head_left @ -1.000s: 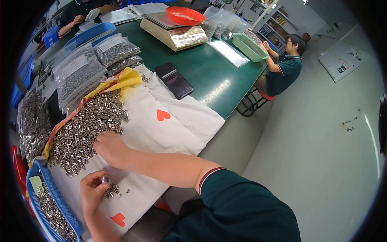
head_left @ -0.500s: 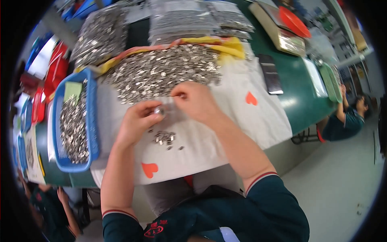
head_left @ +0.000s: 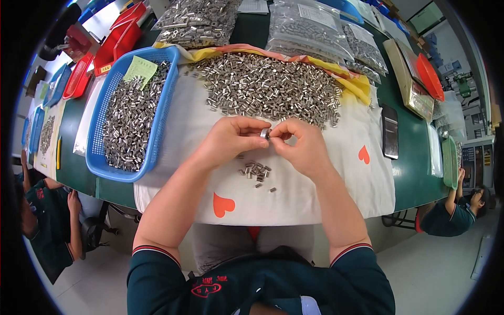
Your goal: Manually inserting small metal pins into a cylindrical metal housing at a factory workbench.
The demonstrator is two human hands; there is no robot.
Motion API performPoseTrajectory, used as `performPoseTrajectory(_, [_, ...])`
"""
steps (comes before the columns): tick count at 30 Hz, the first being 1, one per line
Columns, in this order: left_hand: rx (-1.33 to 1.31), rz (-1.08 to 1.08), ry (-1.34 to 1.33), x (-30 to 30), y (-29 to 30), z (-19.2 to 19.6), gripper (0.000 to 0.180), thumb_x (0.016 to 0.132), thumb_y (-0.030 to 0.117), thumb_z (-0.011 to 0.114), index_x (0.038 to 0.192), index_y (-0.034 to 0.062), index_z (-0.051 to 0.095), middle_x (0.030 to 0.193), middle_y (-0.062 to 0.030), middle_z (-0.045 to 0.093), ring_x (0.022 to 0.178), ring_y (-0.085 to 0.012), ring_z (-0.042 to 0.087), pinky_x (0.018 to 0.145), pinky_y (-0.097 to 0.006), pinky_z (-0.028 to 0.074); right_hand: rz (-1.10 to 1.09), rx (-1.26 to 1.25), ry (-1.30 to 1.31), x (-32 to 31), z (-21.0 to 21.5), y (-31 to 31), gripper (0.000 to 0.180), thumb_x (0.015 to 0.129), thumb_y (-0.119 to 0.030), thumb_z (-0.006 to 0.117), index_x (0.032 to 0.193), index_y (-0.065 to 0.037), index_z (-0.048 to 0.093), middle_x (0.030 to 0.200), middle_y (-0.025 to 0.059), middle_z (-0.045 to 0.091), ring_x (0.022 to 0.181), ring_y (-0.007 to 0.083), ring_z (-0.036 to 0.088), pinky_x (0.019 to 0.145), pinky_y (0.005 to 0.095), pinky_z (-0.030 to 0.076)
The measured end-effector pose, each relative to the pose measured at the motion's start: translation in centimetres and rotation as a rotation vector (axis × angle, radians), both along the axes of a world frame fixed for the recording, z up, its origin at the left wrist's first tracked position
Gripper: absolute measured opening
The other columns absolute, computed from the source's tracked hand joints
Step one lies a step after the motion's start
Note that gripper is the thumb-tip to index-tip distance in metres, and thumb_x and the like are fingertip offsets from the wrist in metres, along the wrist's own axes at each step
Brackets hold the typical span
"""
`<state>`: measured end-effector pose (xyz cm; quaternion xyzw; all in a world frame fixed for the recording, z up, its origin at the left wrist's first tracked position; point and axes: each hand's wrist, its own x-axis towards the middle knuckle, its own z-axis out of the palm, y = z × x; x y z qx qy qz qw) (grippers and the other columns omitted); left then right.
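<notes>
My left hand (head_left: 231, 139) pinches a small, shiny round metal piece (head_left: 264, 133) between thumb and fingers. Against its right side, the fingertips of my right hand (head_left: 303, 146) are pressed together; what they hold, if anything, is too small to make out. Just beyond both hands spreads a large pile of short metal cylinders (head_left: 273, 86) on a white cloth (head_left: 310, 202). A smaller cluster of the same cylinders (head_left: 256, 170) lies on the cloth below my hands, with a few loose ones beside it.
To the left stands a blue plastic basket (head_left: 96, 147) of metal cylinders with a yellow-green note (head_left: 140, 71). Clear bags of metal parts (head_left: 310, 31) sit behind the pile. A dark phone (head_left: 389, 131) lies at right. People sit at both sides.
My right hand has come down from the pile's edge to meet the round piece in my left hand. The whole view has shifted, so the table things appear farther right.
</notes>
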<state>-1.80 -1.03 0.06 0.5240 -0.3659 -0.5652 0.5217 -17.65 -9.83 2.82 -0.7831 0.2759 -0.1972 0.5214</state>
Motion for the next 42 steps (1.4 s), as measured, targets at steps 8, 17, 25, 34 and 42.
performPoseTrajectory(8, [-0.015,0.040,-0.044,-0.4,-0.1,0.1,0.035,0.071,0.005,0.070,0.104,-0.0025,0.058,0.085,-0.0027,0.061,0.076,-0.0057,0.055,0.067,-0.020,0.046,-0.032,-0.234,-0.047,-0.1,-0.3,0.1,0.009,0.071,-0.006,0.062,0.079,-0.003,0.060,0.071,0.0057,0.060,0.062,0.0156,0.056,0.060,0.0272,0.045])
performPoseTrajectory(17, [0.029,-0.202,-0.108,-0.7,0.5,1.0,0.035,0.069,0.006,0.072,0.101,-0.0010,0.060,0.085,-0.0017,0.062,0.077,-0.0057,0.055,0.069,-0.020,0.046,-0.078,0.106,0.038,-0.8,-0.4,-2.8,0.012,0.073,-0.005,0.061,0.085,-0.003,0.061,0.072,0.0006,0.059,0.066,0.0088,0.053,0.061,0.0226,0.043])
performPoseTrajectory(25, [0.046,-0.367,-0.126,-0.5,1.1,1.8,0.033,0.068,0.003,0.072,0.099,0.0005,0.062,0.085,-0.0006,0.061,0.079,-0.0052,0.055,0.069,-0.021,0.047,-0.182,-0.829,0.186,2.1,-3.6,-0.9,0.010,0.070,-0.010,0.060,0.080,-0.006,0.061,0.073,0.0080,0.057,0.072,0.0251,0.055,0.066,0.0356,0.044])
performPoseTrajectory(34, [0.009,-0.089,0.097,0.0,0.2,0.3,0.032,0.073,-0.004,0.063,0.105,-0.0001,0.056,0.091,-0.0033,0.061,0.079,-0.0073,0.057,0.069,-0.021,0.047,-0.147,-0.668,0.297,1.0,-2.4,-0.7,0.007,0.070,-0.008,0.059,0.076,-0.005,0.060,0.072,0.0093,0.056,0.074,0.0268,0.053,0.069,0.0367,0.043])
performPoseTrajectory(42, [-0.010,0.059,0.154,-0.2,-0.2,0.0,0.033,0.075,0.001,0.064,0.106,-0.0021,0.054,0.089,-0.0049,0.062,0.079,-0.0090,0.057,0.072,-0.021,0.046,0.009,-0.058,-0.110,-0.2,-0.1,-0.5,0.010,0.074,-0.005,0.059,0.084,-0.001,0.062,0.080,0.0063,0.062,0.071,0.0140,0.059,0.063,0.0253,0.046])
